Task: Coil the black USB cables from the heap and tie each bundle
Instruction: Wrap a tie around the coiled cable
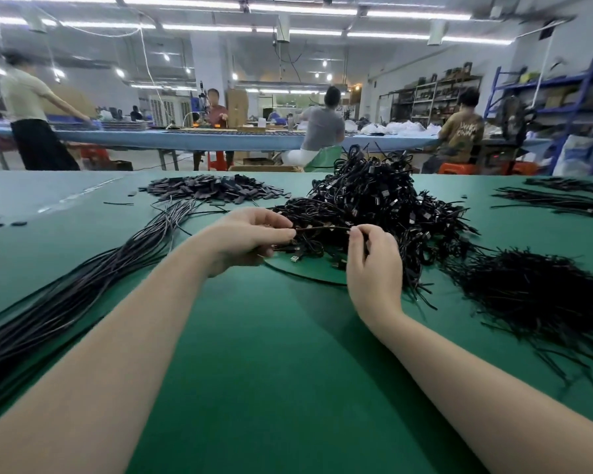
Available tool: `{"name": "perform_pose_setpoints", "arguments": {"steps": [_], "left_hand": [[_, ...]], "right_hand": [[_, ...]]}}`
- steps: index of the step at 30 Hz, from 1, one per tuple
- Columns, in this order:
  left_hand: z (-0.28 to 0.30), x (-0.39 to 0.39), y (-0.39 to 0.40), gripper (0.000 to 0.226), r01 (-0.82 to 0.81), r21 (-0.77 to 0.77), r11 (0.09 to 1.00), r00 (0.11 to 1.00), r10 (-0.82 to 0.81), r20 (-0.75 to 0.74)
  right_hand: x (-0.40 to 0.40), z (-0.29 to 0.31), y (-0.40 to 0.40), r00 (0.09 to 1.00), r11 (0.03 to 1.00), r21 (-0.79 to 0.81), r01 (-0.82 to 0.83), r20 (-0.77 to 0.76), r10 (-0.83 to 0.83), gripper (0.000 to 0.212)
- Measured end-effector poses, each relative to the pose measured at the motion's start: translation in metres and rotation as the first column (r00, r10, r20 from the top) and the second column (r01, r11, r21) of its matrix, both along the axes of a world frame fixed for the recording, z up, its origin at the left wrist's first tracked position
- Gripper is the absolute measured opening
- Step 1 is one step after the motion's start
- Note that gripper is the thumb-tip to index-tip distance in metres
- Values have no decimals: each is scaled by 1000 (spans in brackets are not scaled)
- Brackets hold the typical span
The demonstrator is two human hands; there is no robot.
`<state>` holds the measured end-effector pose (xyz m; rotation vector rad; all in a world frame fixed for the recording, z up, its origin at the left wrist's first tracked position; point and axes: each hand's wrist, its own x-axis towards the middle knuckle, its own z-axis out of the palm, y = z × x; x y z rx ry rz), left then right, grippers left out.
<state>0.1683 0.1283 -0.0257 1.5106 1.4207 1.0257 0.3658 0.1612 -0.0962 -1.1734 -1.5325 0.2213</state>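
Here the left hand [250, 239] and right hand [374, 258] are pinching one thin tie [322, 228] taut above the coiled cable [305, 249] beside the heap [374, 206]; judging so, wrapping is coming next.

two hands [254, 234], one cable heap [374, 203], four background workers [322, 124]

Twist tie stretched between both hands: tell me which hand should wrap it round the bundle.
Probably right. The left hand already holds the coiled cable and one tie end; the right hand pinches only the other end.
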Motion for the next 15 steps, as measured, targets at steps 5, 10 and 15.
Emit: {"name": "perform_pose_setpoints", "arguments": {"steps": [5,10,15], "left_hand": [[-3,-15,2,25,-74,-50,996,736,88,671],[0,3,7,39,-42,-13,999,695,38,718],[24,5,-3,54,-24,53,998,683,-22,730]], "right_hand": [[-3,0,-12,990,995,10,-100,105,98,26],[-23,-2,-31,904,921,27,-389,203,376,17],[-24,-7,-31,834,846,-182,-501,163,528,21]]}}
